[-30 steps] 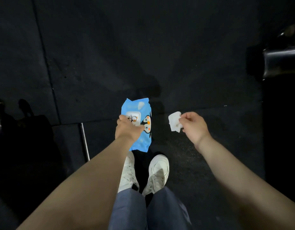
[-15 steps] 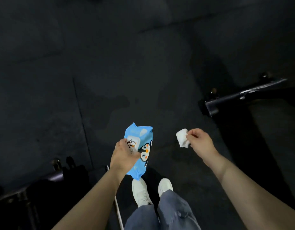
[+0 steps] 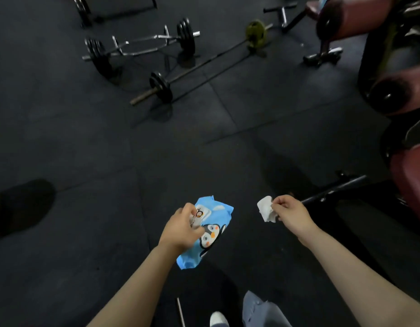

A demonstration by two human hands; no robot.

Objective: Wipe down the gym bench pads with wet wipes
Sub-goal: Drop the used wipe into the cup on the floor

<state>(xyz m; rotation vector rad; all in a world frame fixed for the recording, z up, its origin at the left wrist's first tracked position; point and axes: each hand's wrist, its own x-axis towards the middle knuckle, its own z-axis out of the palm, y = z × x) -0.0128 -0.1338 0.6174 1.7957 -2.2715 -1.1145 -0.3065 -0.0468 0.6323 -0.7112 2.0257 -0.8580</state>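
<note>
Dim picture, low light all over, and the dark rubber floor (image 3: pixel 86 149) swallows most detail. Brightest things are the blue wipe pack (image 3: pixel 213 234) and the white wipe (image 3: pixel 265 208) near centre, both a little soft. Chrome on the curl bar (image 3: pixel 142 44) at eleven o'clock catches small glints; the long barbell (image 3: pixel 204 62) at twelve throws a faint shadow toward six. A heavy black shadow patch sits at nine o'clock. Wide-angle bending stretches the maroon pads (image 3: pixel 402 90) at two o'clock, which are smeared with motion blur. Forearms at six look grainy and flatly lit.
</note>
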